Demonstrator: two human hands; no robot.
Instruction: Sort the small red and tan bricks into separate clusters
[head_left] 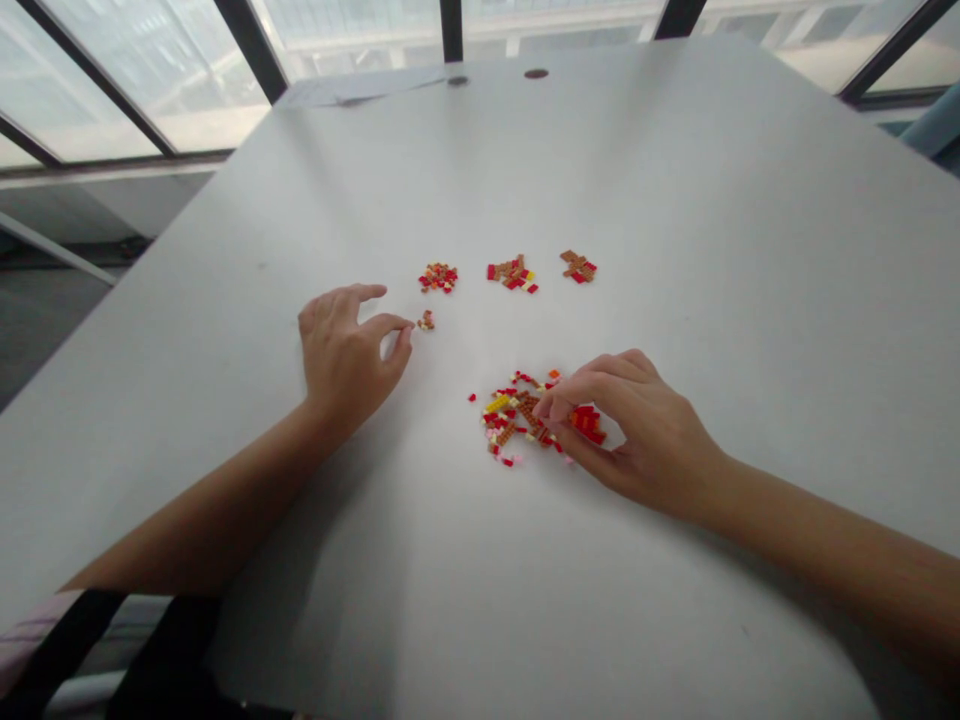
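My left hand [352, 345] is at the left, its thumb and index fingertip pinched together beside a tiny cluster of brown and pale toy bricks [426, 320]. Whatever the pinch holds, if anything, is too small to name. Over the right side of a loose pile of small red, brown, yellow, white and pink toy bricks [504, 432] is my right hand [637, 430]. Its thumb and fingertips come together at the pile, and anything between them cannot be made out. Part of the pile is hidden under that hand, with red plates [589, 423] showing between thumb and fingers.
Farther back on the white table [675, 200] lie three sorted groups: small red and orange bricks [438, 278], brown and red bricks with some yellow [512, 273], and brown plates with red ones [578, 266]. Windows with dark frames [452, 30] stand behind the table.
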